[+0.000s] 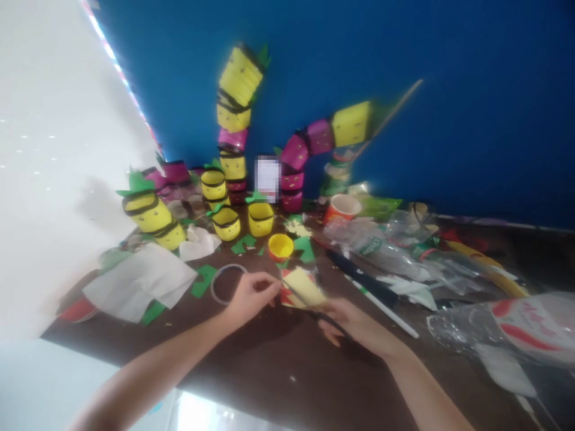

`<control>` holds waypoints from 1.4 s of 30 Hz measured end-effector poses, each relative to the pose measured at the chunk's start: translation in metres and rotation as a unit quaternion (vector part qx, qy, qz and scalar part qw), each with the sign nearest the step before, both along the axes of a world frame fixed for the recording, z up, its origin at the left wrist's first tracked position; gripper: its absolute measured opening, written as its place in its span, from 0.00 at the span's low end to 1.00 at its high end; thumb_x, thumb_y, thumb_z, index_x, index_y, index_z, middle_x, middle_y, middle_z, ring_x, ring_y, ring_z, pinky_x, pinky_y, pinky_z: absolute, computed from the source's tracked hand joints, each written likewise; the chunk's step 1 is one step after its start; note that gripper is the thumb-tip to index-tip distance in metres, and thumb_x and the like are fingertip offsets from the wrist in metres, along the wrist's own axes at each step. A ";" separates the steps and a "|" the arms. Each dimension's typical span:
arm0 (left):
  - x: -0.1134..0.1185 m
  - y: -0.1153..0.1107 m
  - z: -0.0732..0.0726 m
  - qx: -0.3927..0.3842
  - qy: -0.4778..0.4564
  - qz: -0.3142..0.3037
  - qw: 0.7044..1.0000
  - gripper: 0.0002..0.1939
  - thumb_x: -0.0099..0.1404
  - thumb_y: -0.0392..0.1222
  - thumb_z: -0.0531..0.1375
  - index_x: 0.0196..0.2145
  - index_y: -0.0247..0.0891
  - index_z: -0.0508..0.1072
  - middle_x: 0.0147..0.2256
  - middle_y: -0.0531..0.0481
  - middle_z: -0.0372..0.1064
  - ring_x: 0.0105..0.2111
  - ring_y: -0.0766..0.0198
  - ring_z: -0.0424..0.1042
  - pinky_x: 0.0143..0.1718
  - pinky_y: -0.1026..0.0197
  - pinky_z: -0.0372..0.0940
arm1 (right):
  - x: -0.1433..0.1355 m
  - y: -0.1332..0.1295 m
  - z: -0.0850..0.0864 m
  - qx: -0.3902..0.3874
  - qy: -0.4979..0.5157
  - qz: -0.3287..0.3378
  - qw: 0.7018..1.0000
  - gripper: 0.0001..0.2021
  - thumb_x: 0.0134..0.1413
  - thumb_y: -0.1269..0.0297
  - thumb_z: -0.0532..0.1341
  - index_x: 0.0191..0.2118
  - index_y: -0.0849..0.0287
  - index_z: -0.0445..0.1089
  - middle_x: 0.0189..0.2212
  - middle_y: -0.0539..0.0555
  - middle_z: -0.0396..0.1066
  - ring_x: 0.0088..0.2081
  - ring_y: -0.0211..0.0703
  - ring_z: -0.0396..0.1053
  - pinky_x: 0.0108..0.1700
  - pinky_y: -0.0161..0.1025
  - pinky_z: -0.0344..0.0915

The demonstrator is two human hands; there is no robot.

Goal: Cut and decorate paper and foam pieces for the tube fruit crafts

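My left hand point(257, 292) is closed in a pinch beside the left edge of a pale yellow sheet point(308, 284); what its fingertips hold is too blurred to tell. My right hand point(344, 320) is wrapped round a thin dark tool point(327, 316), whose long narrow end crosses the sheet toward my left fingertips. A red and white piece point(290, 297) shows under the sheet. Behind it stands a small yellow cup point(281, 246). A roll of tape point(214, 286) lies just left of my left hand.
Yellow and magenta cups with faces point(260, 218) stand along the back, some stacked into curved towers against the blue wall. White paper point(139, 281) and green scraps point(203, 280) lie left. Plastic bottles point(530, 329), a red cup point(344, 208) and a white stick point(386, 310) are right.
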State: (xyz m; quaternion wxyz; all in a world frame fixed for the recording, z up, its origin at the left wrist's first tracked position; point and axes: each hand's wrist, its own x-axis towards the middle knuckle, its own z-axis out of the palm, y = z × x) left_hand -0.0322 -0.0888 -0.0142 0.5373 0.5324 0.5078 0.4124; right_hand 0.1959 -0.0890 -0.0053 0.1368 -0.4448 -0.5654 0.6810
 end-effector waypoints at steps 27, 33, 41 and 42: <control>-0.006 0.010 -0.009 -0.022 -0.136 0.103 0.985 0.08 0.50 0.41 0.64 0.24 0.32 0.73 0.19 0.52 0.68 0.21 0.70 0.66 0.25 0.68 0.62 | 0.004 0.000 -0.001 0.013 0.006 0.039 0.999 0.19 0.49 0.47 0.57 0.31 0.62 0.64 0.13 0.44 0.57 0.18 0.33 0.58 0.23 0.31 0.54; -0.001 0.008 -0.010 -0.066 -0.201 0.092 0.973 0.12 0.47 0.42 0.67 0.21 0.32 0.69 0.21 0.50 0.71 0.21 0.69 0.70 0.27 0.67 0.68 | 0.000 0.002 -0.002 0.032 0.004 0.040 0.999 0.18 0.50 0.49 0.57 0.30 0.62 0.64 0.13 0.44 0.59 0.17 0.32 0.58 0.19 0.29 0.49; 0.003 0.001 -0.003 -0.086 -0.193 0.074 0.975 0.14 0.48 0.43 0.66 0.23 0.30 0.68 0.20 0.50 0.70 0.21 0.68 0.71 0.26 0.65 0.70 | -0.002 0.001 0.000 0.025 -0.003 0.046 0.999 0.18 0.49 0.49 0.58 0.27 0.61 0.61 0.14 0.46 0.62 0.17 0.31 0.56 0.19 0.30 0.47; 0.003 0.002 -0.003 -0.082 -0.195 0.082 0.974 0.13 0.48 0.43 0.66 0.23 0.30 0.69 0.20 0.50 0.70 0.21 0.68 0.71 0.25 0.66 0.70 | -0.001 0.001 0.001 0.025 0.000 0.043 0.999 0.18 0.48 0.48 0.58 0.27 0.61 0.61 0.14 0.46 0.62 0.17 0.32 0.57 0.19 0.30 0.47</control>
